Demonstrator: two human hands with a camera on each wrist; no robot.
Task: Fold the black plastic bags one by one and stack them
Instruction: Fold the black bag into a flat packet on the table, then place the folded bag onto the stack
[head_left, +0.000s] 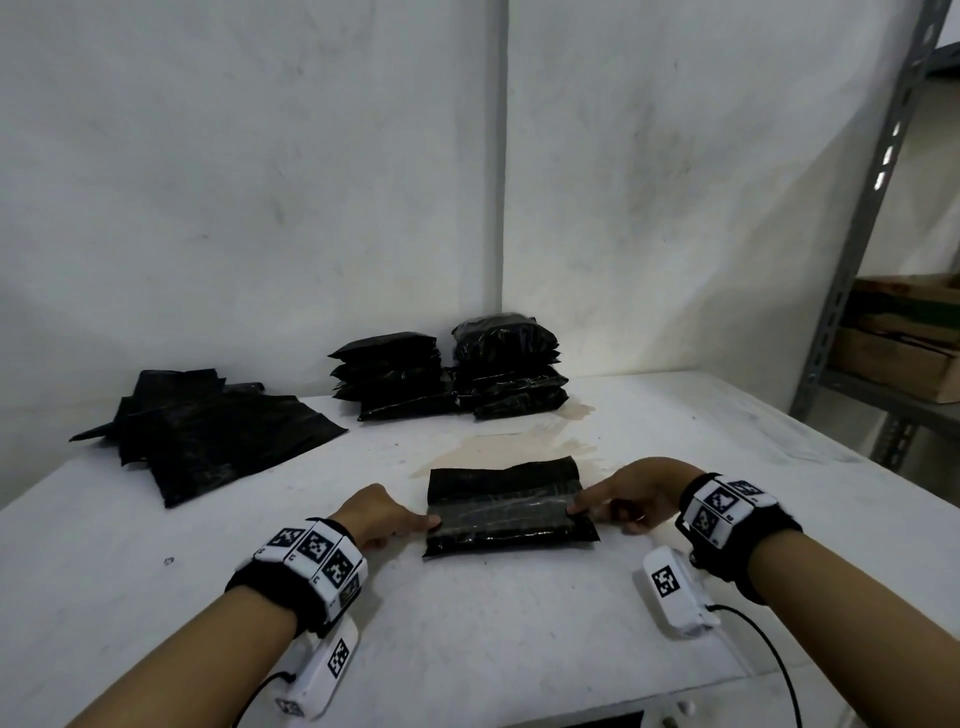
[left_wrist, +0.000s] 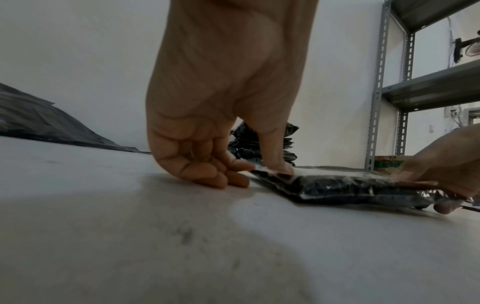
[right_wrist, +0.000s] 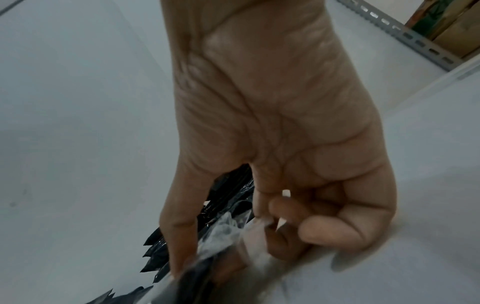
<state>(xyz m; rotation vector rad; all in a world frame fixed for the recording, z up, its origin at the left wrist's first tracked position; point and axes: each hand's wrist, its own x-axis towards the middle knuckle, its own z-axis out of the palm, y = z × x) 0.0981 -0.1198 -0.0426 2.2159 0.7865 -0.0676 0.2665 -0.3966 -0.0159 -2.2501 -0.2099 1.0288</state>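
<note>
A partly folded black plastic bag (head_left: 506, 506) lies flat on the white table (head_left: 156, 545), its upper flap laid over the lower part. My left hand (head_left: 428, 522) pinches its left edge, thumb on top (left_wrist: 278, 164) and the other fingers curled at the edge. My right hand (head_left: 576, 506) pinches the right edge; the right wrist view is blurred, with glossy bag plastic (right_wrist: 226, 197) between thumb and fingers. Two stacks of folded bags (head_left: 395, 376) (head_left: 509, 364) stand at the back by the wall. A loose pile of flat unfolded bags (head_left: 202, 431) lies at the back left.
A brown stain (head_left: 498, 441) marks the table just behind the bag. A grey metal shelf rack (head_left: 857, 260) stands off the table's right side, holding cardboard boxes (head_left: 904, 353). White walls close off the back. The table's front edge runs just below my wrists.
</note>
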